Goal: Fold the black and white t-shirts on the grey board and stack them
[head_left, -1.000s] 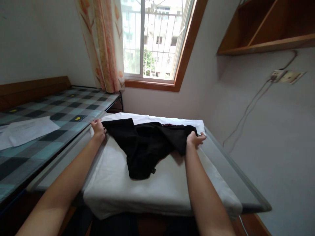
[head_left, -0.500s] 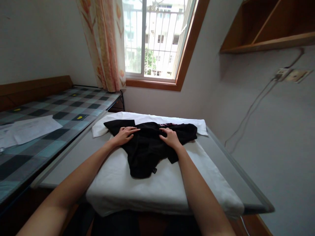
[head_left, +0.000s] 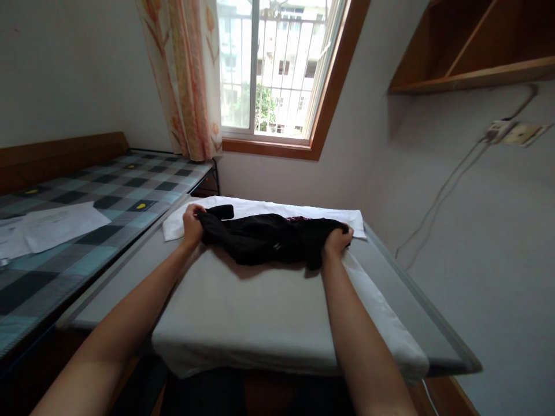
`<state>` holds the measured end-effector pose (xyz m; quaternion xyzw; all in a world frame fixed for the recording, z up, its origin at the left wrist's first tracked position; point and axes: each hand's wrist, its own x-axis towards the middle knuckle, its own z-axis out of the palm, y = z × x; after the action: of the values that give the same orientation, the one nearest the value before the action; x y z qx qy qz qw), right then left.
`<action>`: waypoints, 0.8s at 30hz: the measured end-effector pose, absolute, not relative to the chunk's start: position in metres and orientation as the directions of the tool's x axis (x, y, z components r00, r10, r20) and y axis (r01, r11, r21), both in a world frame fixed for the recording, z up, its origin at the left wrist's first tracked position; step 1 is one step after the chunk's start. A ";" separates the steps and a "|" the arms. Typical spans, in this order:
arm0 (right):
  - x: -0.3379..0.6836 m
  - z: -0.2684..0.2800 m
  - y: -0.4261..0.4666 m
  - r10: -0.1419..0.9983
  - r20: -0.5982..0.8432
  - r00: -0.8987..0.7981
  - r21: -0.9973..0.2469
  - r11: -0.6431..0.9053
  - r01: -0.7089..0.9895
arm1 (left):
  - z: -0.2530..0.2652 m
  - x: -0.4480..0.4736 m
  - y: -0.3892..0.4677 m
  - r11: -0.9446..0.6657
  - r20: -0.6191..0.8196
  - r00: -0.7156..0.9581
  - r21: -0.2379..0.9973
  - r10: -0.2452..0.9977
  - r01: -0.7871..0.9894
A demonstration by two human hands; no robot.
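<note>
left hand [head_left: 193,225] and right hand [head_left: 336,240] each closed on opposite ends of black garment [head_left: 269,237], bunched over far part of white cloth [head_left: 260,323]; wide hold likely for even tension.

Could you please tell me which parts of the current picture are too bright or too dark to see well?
Head view: daylight through the brown-framed, barred window washes out the pale building outside; head view: the black fabric garment shows little fold detail, with a soft shadow by its near edge on the white cloth.
</note>
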<state>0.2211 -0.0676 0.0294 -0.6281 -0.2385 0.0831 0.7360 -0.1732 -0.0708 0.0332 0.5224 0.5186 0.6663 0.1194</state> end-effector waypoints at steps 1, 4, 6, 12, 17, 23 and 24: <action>0.222 0.028 -0.067 0.419 0.187 0.889 -0.976 0.184 0.118 | 0.031 -0.180 -0.067 -0.390 0.524 -0.506 0.851 0.685 0.352; 0.223 0.024 -0.066 0.417 0.096 0.904 -0.988 0.151 0.035 | 0.023 -0.196 -0.057 -0.259 0.409 -0.634 0.912 0.656 0.319; 0.222 0.022 -0.065 0.419 0.085 0.904 -0.993 0.109 0.043 | 0.017 -0.201 -0.053 -0.200 0.374 -0.651 0.923 0.660 0.328; 0.223 0.024 -0.067 0.465 0.097 0.880 -0.990 -0.044 0.132 | 0.009 -0.203 -0.052 -0.148 0.428 -0.539 0.862 0.725 0.485; 0.215 0.030 -0.082 0.577 0.385 0.721 -0.877 -0.016 0.481 | 0.018 -0.192 -0.069 -0.272 0.645 -0.134 0.490 0.753 0.828; 0.186 0.033 -0.092 0.882 0.469 0.039 -0.470 0.212 0.857 | 0.015 -0.168 -0.074 -0.539 0.366 0.424 0.313 0.828 0.782; 0.185 0.035 -0.092 0.926 0.374 -0.045 -0.435 0.218 0.874 | 0.015 -0.168 -0.072 -0.524 0.309 0.435 0.324 0.846 0.788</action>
<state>0.1849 -0.0920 0.0352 -0.6237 -0.7214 0.0443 0.2976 -0.1683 -0.0718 0.0151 0.8446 0.4836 0.2203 0.0655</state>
